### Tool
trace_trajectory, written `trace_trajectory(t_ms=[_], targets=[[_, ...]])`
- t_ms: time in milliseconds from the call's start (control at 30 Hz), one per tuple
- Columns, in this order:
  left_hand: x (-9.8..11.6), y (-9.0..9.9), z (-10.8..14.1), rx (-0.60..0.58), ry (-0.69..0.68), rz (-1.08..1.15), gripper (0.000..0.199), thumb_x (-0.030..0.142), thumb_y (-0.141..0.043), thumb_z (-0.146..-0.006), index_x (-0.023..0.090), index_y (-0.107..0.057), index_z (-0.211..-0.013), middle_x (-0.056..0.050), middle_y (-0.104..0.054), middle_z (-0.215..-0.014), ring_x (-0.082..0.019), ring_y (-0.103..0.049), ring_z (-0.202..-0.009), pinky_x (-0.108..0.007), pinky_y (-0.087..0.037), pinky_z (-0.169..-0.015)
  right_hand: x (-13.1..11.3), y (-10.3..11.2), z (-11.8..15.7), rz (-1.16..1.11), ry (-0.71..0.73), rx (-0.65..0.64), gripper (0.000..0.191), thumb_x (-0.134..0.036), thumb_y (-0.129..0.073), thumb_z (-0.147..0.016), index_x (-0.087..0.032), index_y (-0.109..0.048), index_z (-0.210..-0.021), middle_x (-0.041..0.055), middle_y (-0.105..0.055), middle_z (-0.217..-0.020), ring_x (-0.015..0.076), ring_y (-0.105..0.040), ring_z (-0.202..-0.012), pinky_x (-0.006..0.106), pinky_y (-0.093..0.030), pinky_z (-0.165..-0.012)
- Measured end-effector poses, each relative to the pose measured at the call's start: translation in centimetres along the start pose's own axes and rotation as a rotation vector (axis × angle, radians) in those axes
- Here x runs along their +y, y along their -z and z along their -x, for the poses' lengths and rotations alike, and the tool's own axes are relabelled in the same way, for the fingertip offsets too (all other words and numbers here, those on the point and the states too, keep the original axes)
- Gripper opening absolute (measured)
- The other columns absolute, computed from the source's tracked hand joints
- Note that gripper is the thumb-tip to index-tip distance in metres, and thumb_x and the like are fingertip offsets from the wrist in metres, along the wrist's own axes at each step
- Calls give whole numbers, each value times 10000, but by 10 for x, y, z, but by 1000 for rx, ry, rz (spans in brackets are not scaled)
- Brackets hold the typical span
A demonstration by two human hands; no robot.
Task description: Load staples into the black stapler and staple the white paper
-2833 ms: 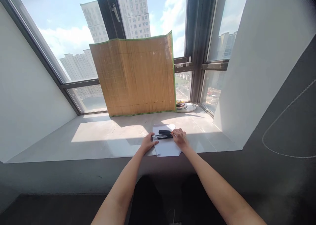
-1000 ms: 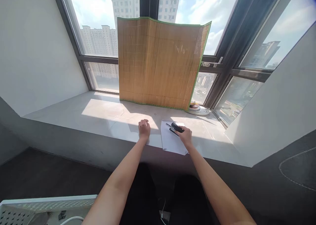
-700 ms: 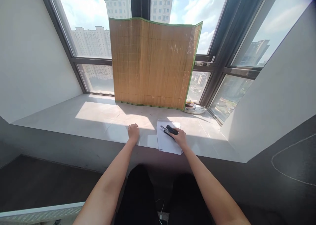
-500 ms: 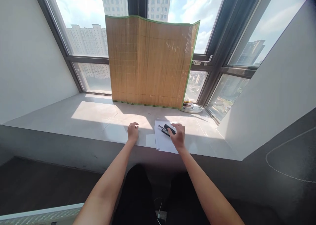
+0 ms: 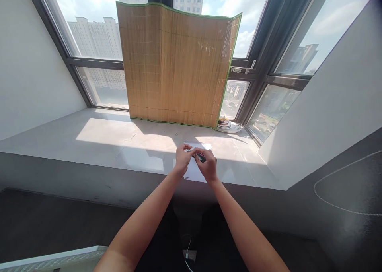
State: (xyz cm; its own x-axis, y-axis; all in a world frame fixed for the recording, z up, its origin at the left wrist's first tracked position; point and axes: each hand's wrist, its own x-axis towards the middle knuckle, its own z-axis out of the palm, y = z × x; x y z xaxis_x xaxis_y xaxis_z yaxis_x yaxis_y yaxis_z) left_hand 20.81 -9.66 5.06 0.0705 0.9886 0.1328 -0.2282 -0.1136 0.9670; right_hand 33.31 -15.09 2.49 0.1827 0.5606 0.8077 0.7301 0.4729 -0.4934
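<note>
Head view, stapler (image 5: 202,158) held, near sill edge (image 5: 134,170)

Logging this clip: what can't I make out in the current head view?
All in the head view:
- black stapler: mostly hidden by the left hand and right hand; their exact fingertip contact is too small to tell.
- white paper: middle covered by both hands.
- stacked plates: partly behind the bamboo mat.
- white basket: cut off by the bottom edge, contents unclear.

Bright daylight through the windows (image 5: 252,5) throws hard-edged shadows across the sill (image 5: 103,132).
</note>
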Motion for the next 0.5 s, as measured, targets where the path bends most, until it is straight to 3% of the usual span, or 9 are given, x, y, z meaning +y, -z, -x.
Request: trace_trajectory(t_ms=[100, 200, 233, 300, 367, 433, 500], targets=[[3, -13, -1, -96, -62, -71, 412, 430, -948, -713, 202, -622, -823, -68, -727, -946, -210, -732, -891, -354, -596, -852, 5, 1, 0, -7, -136, 86, 129, -245, -650, -956, -251, -771, -1001, 48, -815, -947, 233, -703, -828, 369, -568, -779], [8, -10, -10, -156, -187, -388, 147, 293, -767, -895, 208, -667, -963, -110, -766, -1053, -237, -759, -921, -396, -611, -904, 21, 3, -3, -19, -288, 93, 129, -319, -662, -906, -246, -768, -889, 34, -802, -866, 209, -678, -721, 350, -537, -728], [9, -2, -16, -150, -236, -553, 117, 254, -696, -940, 210, -692, -1049, -132, -771, -1121, -259, -766, -967, -433, -607, -955, 29, 6, -6, -15, -329, 82, 148, -351, -666, -895, -249, -768, -862, 33, -798, -845, 209, -675, -704, 353, -532, -725], [6, 23, -31, -65, -290, -927, 265, 196, -590, -988, 202, -720, -1219, -193, -751, -1290, -343, -726, -1219, -546, -522, -1140, 53, 17, -12, 13, -408, 64, 192, -415, -678, -881, -255, -770, -827, 42, -798, -831, 223, -686, -710, 371, -543, -750], [-4, 56, -45, 107, -150, -1233, 420, 222, -583, -998, 189, -691, -1403, -251, -613, -1570, -455, -486, -1552, -694, -377, -1248, 82, 32, -21, 56, -505, 50, 239, -477, -703, -865, -254, -772, -814, 67, -810, -854, 247, -708, -747, 392, -568, -774], [-20, 85, -53, 179, 102, -1385, 575, 376, -616, -1012, 169, -615, -1548, -294, -450, -1718, -558, -295, -1643, -803, -346, -1205, 113, 46, -31, 95, -625, 41, 284, -522, -728, -839, -243, -783, -829, 89, -809, -842, 268, -723, -766, 394, -592, -740], [-38, 104, -55, 174, 119, -1491, 658, 457, -525, -1058, 137, -544, -1632, -312, -357, -1769, -586, -232, -1658, -843, -277, -1216, 141, 51, -42, 116, -724, 46, 328, -544, -733, -824, -225, -797, -867, 94, -773, -756, 274, -719, -721, 382, -592, -652]])
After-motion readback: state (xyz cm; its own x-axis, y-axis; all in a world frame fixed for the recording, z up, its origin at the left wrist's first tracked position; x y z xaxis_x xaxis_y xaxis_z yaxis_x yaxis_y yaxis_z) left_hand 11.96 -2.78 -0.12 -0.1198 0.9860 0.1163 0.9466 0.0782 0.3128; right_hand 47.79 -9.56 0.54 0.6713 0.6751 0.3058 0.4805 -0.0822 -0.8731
